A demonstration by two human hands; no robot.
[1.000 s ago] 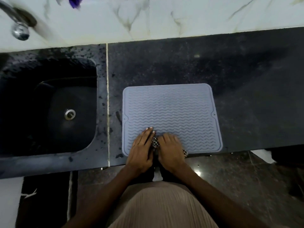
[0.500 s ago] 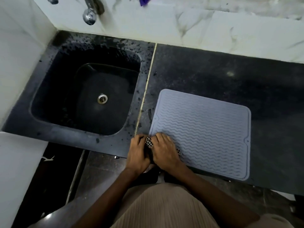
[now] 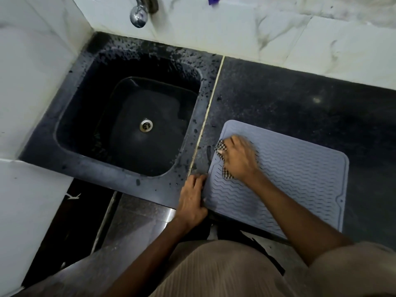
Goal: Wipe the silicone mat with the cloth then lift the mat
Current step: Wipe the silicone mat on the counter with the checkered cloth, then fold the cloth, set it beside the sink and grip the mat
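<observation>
1. The grey-blue rectangular silicone mat (image 3: 289,181) with raised wavy ridges lies flat on the dark speckled stone desk (image 3: 300,99), its near edge at the desk's front edge.
2. The black-and-white checked cloth (image 3: 221,147) sits on the mat's left part, bunched under the right hand (image 3: 239,159), which presses down on it and grips it; the hand is blurred.
3. The left hand (image 3: 192,200) rests curled at the mat's near left corner, fingers touching its edge; whether it pinches the edge cannot be told.
4. Left of the mat, past a pale seam, the black square sink (image 3: 90,99) holds only its round metal drain (image 3: 146,124).
5. A chrome tap (image 3: 139,15) juts from the white marble wall (image 3: 235,31).
</observation>
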